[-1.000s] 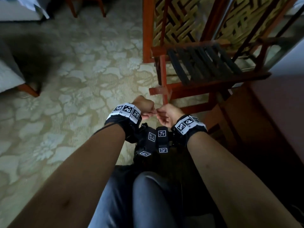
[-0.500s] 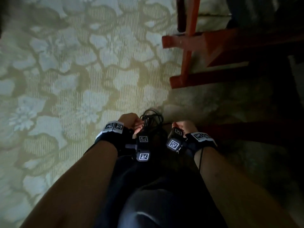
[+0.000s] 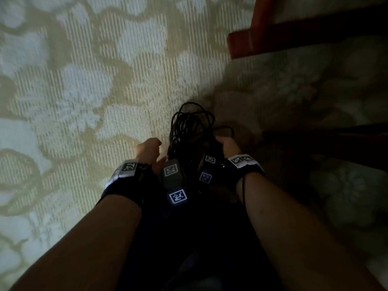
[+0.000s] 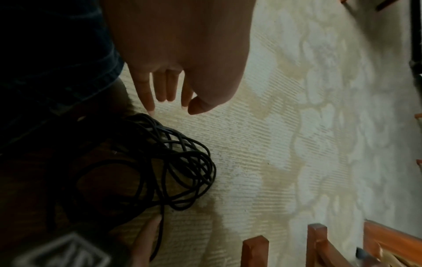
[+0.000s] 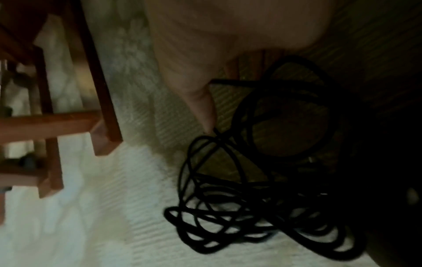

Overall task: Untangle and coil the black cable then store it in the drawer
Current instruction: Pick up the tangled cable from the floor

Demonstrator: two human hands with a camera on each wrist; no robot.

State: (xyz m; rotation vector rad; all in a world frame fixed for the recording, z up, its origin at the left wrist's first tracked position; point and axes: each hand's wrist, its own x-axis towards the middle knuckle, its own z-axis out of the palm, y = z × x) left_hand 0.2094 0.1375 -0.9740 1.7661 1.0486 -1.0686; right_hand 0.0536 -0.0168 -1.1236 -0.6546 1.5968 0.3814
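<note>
A tangled black cable lies in a loose heap on the patterned carpet just ahead of my knees. My left hand hovers at its left side. In the left wrist view its fingers point straight down at the carpet, the little finger just short of the cable, and they hold nothing. My right hand is at the heap's right side, with a loop lying against it. In the right wrist view a straight digit touches a strand of the cable; the other fingers are mostly hidden.
Red wooden furniture legs stand on the carpet ahead to the right, also visible in the wrist views. A dark furniture piece runs along the right. Pale floral carpet spreads to the left. My dark trouser leg is behind the cable.
The view has tipped down from the wooden rack to the floor. Both hands dropped from in front of my chest, where they met, to either side of the cable heap.
</note>
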